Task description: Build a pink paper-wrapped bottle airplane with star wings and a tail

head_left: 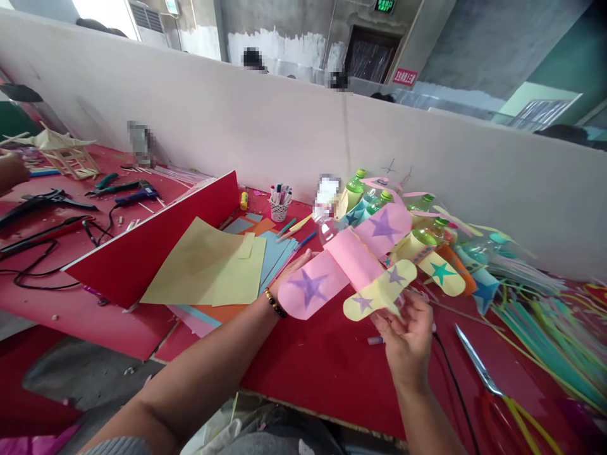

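A model plane made from a plastic bottle wrapped in pink paper [353,258] is raised over the red table. Its pink wings and yellow tail bear purple stars, and the clear bottle neck points away from me. My left hand [294,268] reaches behind the near pink wing and supports the plane, most of its fingers hidden. At the tail end, my right hand [408,325] pinches the yellow tail piece [379,291] between thumb and fingers. More decorated bottle planes [429,243] with green caps stand just beyond, close to the white partition.
Coloured paper sheets [203,265] lie left, beside a red divider board [165,246]. Scissors [478,363] and strips of pipe cleaners [540,341] lie right. A pen cup [279,205] stands behind. Further left are a glue gun [137,194], a stick model [66,151] and another person's hand [12,170].
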Available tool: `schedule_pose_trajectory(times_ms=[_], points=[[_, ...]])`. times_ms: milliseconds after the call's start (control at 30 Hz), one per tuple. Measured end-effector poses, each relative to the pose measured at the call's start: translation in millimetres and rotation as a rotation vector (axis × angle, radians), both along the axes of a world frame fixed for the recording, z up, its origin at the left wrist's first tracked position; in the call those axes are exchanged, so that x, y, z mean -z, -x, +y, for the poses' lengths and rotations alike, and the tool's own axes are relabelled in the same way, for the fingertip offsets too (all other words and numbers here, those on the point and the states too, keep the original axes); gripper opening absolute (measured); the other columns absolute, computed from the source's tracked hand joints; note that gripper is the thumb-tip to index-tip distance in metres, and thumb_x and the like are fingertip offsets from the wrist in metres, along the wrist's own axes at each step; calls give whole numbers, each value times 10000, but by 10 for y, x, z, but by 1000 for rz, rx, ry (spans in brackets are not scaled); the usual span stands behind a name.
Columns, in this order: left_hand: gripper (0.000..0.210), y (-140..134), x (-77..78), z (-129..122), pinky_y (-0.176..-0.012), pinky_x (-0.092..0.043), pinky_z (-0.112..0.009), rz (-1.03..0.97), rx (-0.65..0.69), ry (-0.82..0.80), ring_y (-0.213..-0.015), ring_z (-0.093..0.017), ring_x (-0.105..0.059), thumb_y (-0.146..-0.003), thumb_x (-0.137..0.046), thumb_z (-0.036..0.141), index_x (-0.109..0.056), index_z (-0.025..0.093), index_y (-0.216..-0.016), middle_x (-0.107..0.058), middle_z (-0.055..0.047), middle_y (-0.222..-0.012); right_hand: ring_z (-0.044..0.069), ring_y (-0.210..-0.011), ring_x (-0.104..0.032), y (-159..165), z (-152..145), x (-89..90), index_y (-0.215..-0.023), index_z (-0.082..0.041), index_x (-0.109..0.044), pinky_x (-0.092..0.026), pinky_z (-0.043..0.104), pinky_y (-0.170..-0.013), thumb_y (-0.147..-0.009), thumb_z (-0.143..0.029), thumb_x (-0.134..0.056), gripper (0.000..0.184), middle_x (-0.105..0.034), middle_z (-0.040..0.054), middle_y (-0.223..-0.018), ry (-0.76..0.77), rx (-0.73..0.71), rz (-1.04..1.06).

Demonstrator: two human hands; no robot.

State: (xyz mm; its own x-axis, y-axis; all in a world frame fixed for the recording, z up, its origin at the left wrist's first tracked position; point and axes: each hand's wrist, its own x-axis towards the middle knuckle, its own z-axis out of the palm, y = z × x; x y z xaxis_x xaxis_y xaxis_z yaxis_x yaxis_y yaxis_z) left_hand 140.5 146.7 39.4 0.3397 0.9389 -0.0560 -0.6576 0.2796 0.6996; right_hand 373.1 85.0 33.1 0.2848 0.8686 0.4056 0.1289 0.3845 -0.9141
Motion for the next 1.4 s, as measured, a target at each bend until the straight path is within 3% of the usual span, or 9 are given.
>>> schedule_pose_trajectory(times_ms=[233,467,600,867,1133,1233,1400], points=[[481,165,-178,31,-956,-467,-368,106,-107,-169,-1109,-287,-618,-771,-745,480,-675,170,-1132,-682,-111,-1156,268,-1106,-614,0,45,263,-1233,-259,-472,-523,464,-936,-670,-184,-757,635,-569,116,-1232,35,-107,-50],[454,236,-424,10,-1022,-412,-412,283,-217,-254,-1217,-343,-547,-735,-783,426,-715,164,-1099,-687,-107,-1172,243,-1065,-632,77,51,309,-1253,-272,-440,-543,441,-917,-743,-181,-694,577,-593,103,-1200,30,-141,-180],[463,307,-622,44,-1013,-418,-406,383,-282,-338,-1200,-321,-555,-756,-766,404,-681,180,-1153,-655,-100,-1227,253,-1124,-610,68,62,318,-1322,-283,-399,-543,449,-920,-800,-230,-664,588,-500,128,-1357,86,-169,-251],[435,505,-927,515,-916,-454,-353,688,-508,-596,-1045,-236,-586,-698,-824,288,-664,180,-1088,-663,-70,-1072,222,-1031,-647,37,17,250,-1337,-266,-415,-578,377,-804,-870,-292,-609,506,-522,126,-1314,110,-212,-325],[416,570,-1021,1196,-790,-462,-262,713,-369,-525,-908,-163,-590,-651,-842,240,-670,160,-1021,-658,-52,-1015,209,-923,-677,29,13,207,-1342,-227,-418,-592,337,-702,-870,-289,-601,510,-590,129,-1215,143,-229,-321],[327,596,-1026,1431,-726,-475,-253,741,-300,-489,-798,-141,-590,-640,-844,233,-676,150,-907,-665,-49,-927,203,-877,-682,27,21,186,-1327,-212,-437,-583,312,-652,-865,-296,-601,497,-626,121,-1147,147,-219,-323],[327,627,-1086,1547,-801,-520,-303,750,-151,-458,-890,-199,-633,-619,-827,197,-699,147,-916,-688,-75,-910,200,-832,-679,7,38,199,-1332,-197,-443,-568,305,-644,-887,-346,-590,492,-664,95,-994,179,-247,-340]])
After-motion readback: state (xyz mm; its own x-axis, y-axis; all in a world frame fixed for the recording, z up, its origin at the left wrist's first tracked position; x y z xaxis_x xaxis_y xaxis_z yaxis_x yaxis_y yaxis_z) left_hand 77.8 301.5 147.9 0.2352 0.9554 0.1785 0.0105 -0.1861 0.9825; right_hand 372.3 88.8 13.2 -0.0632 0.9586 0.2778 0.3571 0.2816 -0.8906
